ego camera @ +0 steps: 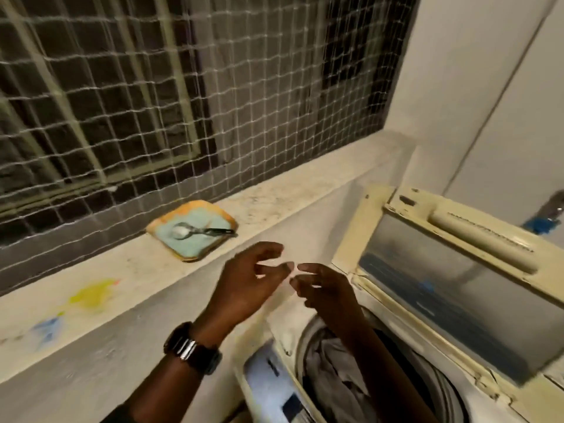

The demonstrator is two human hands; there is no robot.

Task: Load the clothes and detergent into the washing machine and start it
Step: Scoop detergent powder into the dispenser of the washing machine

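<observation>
Two hands, both empty: left hand (247, 282) and right hand (323, 288) hover above washing machine (283, 331), fingers loosely curled, tips nearly meeting, gripping nothing; lid (442, 288) up; clothes (332, 370) in drum; detergent (183, 242) in orange-rimmed dish (195, 206) on ledge (274, 206) to left, spoon (195, 231) lying in it, bowl heaped with powder. Step judged: fetch detergent. Advice: take spoon by dark handle with left hand, the nearer one; keep bowl level crossing over; tip onto clothes, not machine top.

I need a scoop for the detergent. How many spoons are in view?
1. The spoon lies in the tray of powder on the ledge under the netted window. Others may be out of view.
</observation>
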